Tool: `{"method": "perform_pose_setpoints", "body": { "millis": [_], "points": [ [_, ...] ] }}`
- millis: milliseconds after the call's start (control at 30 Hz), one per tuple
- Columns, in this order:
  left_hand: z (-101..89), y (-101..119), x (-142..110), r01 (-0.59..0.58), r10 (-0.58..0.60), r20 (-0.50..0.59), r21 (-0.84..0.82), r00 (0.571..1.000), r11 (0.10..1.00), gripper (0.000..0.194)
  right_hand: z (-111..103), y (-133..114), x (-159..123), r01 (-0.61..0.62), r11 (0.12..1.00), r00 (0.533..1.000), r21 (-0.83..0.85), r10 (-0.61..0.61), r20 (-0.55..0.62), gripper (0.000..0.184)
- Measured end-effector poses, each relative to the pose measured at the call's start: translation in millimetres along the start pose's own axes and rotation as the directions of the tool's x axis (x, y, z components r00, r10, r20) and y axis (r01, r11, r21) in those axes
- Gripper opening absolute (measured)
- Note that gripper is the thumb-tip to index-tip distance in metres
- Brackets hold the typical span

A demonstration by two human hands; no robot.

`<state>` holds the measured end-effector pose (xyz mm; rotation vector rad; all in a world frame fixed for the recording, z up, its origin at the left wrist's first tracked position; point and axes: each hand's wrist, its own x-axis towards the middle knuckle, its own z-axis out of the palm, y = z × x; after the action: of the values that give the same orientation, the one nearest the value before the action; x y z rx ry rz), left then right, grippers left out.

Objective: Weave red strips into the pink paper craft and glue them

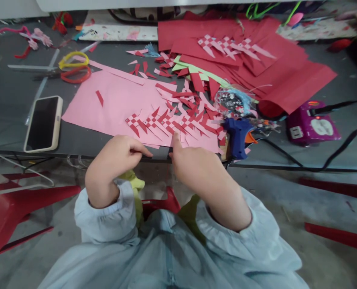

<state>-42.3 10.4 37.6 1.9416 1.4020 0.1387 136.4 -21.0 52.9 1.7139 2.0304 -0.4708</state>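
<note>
My left hand [120, 154] rests at the table's front edge, its index finger stretched out and the other fingers curled under. Nothing shows in it. My right hand [193, 162] has its index finger extended, the tip at the lower edge of a row of woven paper fish [168, 122] in red and pink checks. Whether the fingertip presses on a fish or on the paper beside it, I cannot tell. The fish lie side by side on a large pink paper sheet [112, 100]. Red and pink paper scraps [193, 100] are heaped behind them.
A phone [43, 124] and scissors [74, 68] lie to the left. On the right are a blue glue gun [237, 136], a purple box [312, 124] with black cables and a bag of beads [232, 102]. More woven fish [226, 45] lie on red paper sheets [299, 84] behind.
</note>
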Motion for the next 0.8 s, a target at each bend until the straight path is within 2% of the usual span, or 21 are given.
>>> {"method": "perform_pose_setpoints", "body": {
  "millis": [167, 267, 333, 400, 467, 500, 667, 800],
  "points": [
    [-2.6, 2.4, -0.3, 0.042, -0.041, -0.03, 0.04, 0.999, 0.998, 0.039, -3.1, -1.1, 3.7, 0.011, 1.0, 0.999, 0.025, -0.012, 0.037, 0.065],
    [-2.9, 2.3, -1.3, 0.137, -0.115, -0.185, 0.112, 0.976, 0.984, 0.035, -7.1, -0.5, 4.9, 0.014, 0.998, 0.997, 0.054, -0.018, 0.076, 0.066],
    [-1.5, 0.8, -1.2, 0.226, -0.172, -0.344, 0.125, 0.923, 0.966, 0.033, -8.8, 0.4, 5.4, 0.022, 0.997, 0.996, 0.07, -0.028, 0.082, 0.066],
    [0.9, -1.9, 0.6, 0.296, -0.204, -0.494, 0.115, 0.845, 0.948, 0.033, -9.7, 1.5, 5.6, 0.028, 0.997, 0.997, 0.069, -0.033, 0.073, 0.067],
    [3.7, -5.3, 4.3, 0.324, -0.201, -0.578, 0.117, 0.791, 0.939, 0.039, -10.1, 2.7, 5.8, 0.037, 0.997, 0.997, 0.063, -0.041, 0.061, 0.066],
    [4.9, -7.1, 6.8, 0.322, -0.185, -0.598, 0.13, 0.78, 0.938, 0.042, -10.2, 3.3, 5.9, 0.043, 0.997, 0.998, 0.061, -0.046, 0.053, 0.066],
    [8.7, -16.7, 21.8, 0.204, -0.007, -0.579, 0.277, 0.815, 0.939, 0.042, -9.3, 6.5, 7.4, 0.083, 0.995, 0.996, 0.056, -0.085, 0.017, 0.065],
    [10.0, -23.7, 31.2, 0.169, 0.05, -0.54, 0.348, 0.84, 0.922, 0.041, -5.6, 10.2, 8.2, 0.113, 0.993, 0.993, 0.04, -0.112, -0.04, 0.061]
  ]
}}
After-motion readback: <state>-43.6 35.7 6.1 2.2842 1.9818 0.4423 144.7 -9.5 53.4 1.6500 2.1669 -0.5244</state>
